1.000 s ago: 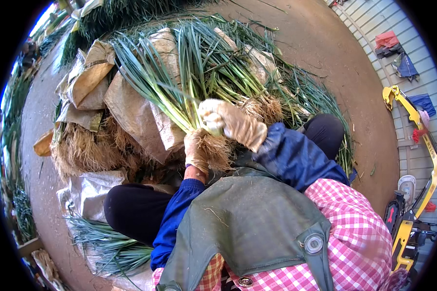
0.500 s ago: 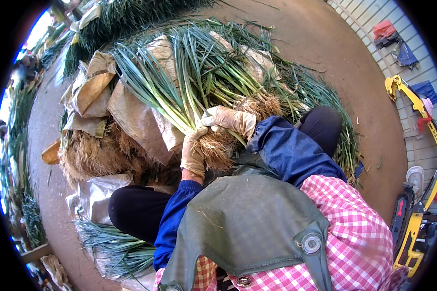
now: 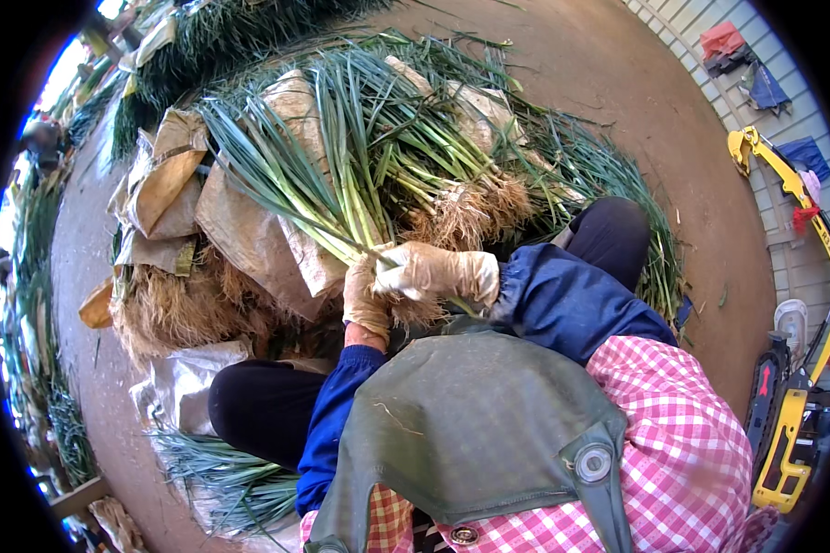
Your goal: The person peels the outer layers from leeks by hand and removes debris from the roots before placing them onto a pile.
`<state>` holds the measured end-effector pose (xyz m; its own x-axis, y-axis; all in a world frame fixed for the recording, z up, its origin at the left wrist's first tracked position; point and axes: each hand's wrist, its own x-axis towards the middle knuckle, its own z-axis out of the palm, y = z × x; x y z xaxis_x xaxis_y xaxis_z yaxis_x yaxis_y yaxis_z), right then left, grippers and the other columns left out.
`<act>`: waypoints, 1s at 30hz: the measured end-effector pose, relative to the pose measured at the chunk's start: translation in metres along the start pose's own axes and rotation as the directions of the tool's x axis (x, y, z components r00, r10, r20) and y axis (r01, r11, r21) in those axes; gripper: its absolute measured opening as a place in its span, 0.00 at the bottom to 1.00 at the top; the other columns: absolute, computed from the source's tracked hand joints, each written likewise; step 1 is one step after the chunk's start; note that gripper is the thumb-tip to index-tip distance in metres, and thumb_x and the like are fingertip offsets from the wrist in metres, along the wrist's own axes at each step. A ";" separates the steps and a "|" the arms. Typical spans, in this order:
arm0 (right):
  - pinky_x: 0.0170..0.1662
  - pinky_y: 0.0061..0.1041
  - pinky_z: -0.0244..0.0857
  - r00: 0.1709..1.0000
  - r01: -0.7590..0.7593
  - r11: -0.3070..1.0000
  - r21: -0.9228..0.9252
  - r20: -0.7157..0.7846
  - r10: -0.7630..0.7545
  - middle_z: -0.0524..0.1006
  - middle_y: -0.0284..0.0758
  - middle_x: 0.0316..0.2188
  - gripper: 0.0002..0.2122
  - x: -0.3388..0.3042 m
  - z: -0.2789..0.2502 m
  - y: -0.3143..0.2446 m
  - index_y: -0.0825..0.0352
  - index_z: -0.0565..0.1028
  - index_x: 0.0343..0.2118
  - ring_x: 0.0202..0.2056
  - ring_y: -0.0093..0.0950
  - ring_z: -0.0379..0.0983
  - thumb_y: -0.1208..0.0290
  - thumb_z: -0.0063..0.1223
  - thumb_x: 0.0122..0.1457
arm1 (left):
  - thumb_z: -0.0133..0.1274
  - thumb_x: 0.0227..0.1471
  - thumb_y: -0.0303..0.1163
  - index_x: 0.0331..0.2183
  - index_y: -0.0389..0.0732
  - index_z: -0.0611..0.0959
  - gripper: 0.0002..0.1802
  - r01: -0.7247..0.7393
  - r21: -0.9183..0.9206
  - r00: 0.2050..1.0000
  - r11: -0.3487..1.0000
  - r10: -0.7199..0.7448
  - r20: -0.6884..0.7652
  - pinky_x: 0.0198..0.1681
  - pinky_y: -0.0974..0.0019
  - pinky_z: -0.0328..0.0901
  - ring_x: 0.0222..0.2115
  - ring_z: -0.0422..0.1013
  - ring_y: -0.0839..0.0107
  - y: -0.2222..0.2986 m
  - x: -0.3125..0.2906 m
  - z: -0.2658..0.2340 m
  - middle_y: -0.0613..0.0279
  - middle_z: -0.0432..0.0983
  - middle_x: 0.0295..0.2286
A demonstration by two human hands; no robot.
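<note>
1. The left hand, gloved, grips the bundle of green onions around the stalk bases; the leaves fan up and away from it.
2. The right hand, also gloved, touches the left at the bundle's neck, its fingers curled tight on a green strand whose end pokes out below the palm.
3. If the left hand slackened, the smooth stalks could slide apart and the bundle lose its shape.
4. A hard pull by the right hand might snap the strand or crush the pale stalks; the loose gloves could dull its feel for tension.
5. The wide leaf fan above both hands might tangle with the neighbouring pile of green onions, just beyond the right hand.
6. Textures differ sharply: long, narrow blue-green leaves, slick whitish-green stalks, and wiry tan roots bunched beneath the hands.
7. The gloves look like soiled, wrinkled cream fabric. Left of the left hand lie creased, stained tan sacks and a matted root heap; nearer the body, a smooth dark-green apron drapes below both hands.
</note>
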<state>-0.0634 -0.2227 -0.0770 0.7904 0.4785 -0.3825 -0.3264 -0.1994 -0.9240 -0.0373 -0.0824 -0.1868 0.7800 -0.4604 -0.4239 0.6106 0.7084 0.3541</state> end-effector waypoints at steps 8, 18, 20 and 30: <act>0.12 0.15 0.54 0.785 -0.012 0.973 0.232 -0.600 0.153 0.78 0.36 0.24 0.11 0.062 -0.093 0.000 0.69 0.74 0.31 0.13 0.17 0.62 0.65 0.51 0.59 | 0.49 0.49 0.25 0.40 0.25 0.76 0.16 -0.012 0.047 0.996 0.999 0.016 -0.082 0.26 0.64 0.71 0.22 0.72 0.67 0.015 -0.012 0.028 0.57 0.74 0.24; 0.20 0.19 0.60 0.722 -0.046 0.983 0.176 -0.675 0.154 0.75 0.32 0.19 0.11 0.133 -0.092 0.048 0.69 0.74 0.36 0.17 0.20 0.67 0.66 0.53 0.56 | 0.49 0.45 0.21 0.38 0.23 0.77 0.15 -0.107 0.101 0.991 0.989 0.115 -0.073 0.29 0.71 0.71 0.23 0.72 0.70 0.015 -0.017 0.048 0.56 0.75 0.25; 0.18 0.13 0.57 0.822 0.177 0.919 0.352 -0.566 0.058 0.74 0.29 0.19 0.09 0.123 -0.097 0.038 0.70 0.74 0.33 0.16 0.15 0.64 0.68 0.50 0.59 | 0.49 0.45 0.20 0.37 0.23 0.78 0.15 -0.197 0.073 0.972 0.978 0.205 -0.117 0.29 0.71 0.70 0.24 0.72 0.71 0.022 -0.017 0.048 0.57 0.75 0.25; 0.16 0.17 0.56 0.800 0.124 0.972 0.198 -0.600 0.020 0.71 0.29 0.18 0.09 0.095 -0.079 0.010 0.67 0.72 0.33 0.14 0.16 0.61 0.66 0.53 0.57 | 0.50 0.50 0.26 0.40 0.28 0.75 0.16 0.012 -0.164 0.985 0.986 0.016 0.170 0.41 0.55 0.72 0.33 0.74 0.56 0.008 -0.014 0.037 0.47 0.76 0.34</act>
<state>0.0497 -0.2467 -0.1227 0.9367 -0.1341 -0.3233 -0.3217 0.0344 -0.9462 -0.0377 -0.0900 -0.1470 0.8018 -0.5329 -0.2703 0.5890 0.7810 0.2076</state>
